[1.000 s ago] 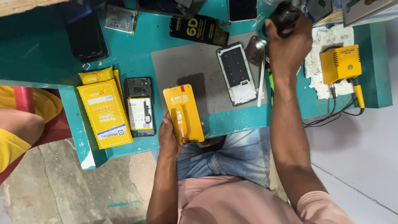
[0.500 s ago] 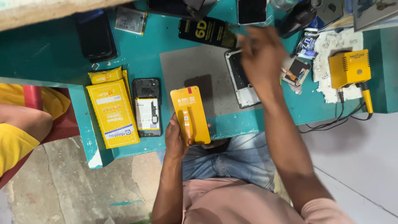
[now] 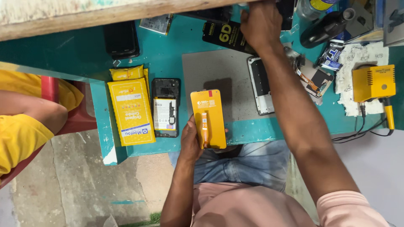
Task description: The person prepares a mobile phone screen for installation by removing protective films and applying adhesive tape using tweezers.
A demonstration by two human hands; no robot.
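My left hand (image 3: 190, 145) grips a yellow-backed phone screen panel (image 3: 208, 118) by its near end, holding it upright above the front edge of the teal bench (image 3: 168, 54). An orange flex strip runs down the panel's middle. My right hand (image 3: 260, 23) reaches across to the bench's far edge, over a black flat box (image 3: 225, 35) and beside a dark phone (image 3: 286, 10). Its fingers are hidden, so I cannot see a grasp. A grey work mat (image 3: 214, 80) lies between the hands, with a white-rimmed phone frame (image 3: 261, 86) at its right side.
An opened phone (image 3: 165, 107) and a yellow box (image 3: 130, 111) lie left of the mat, a black phone (image 3: 121, 40) behind them. A yellow soldering station (image 3: 373, 83) stands at right with cables. Another person in yellow (image 3: 21, 130) sits at left.
My right arm has swung left from the tools at the far right to the far edge above the black box. My left hand still holds the yellow panel.
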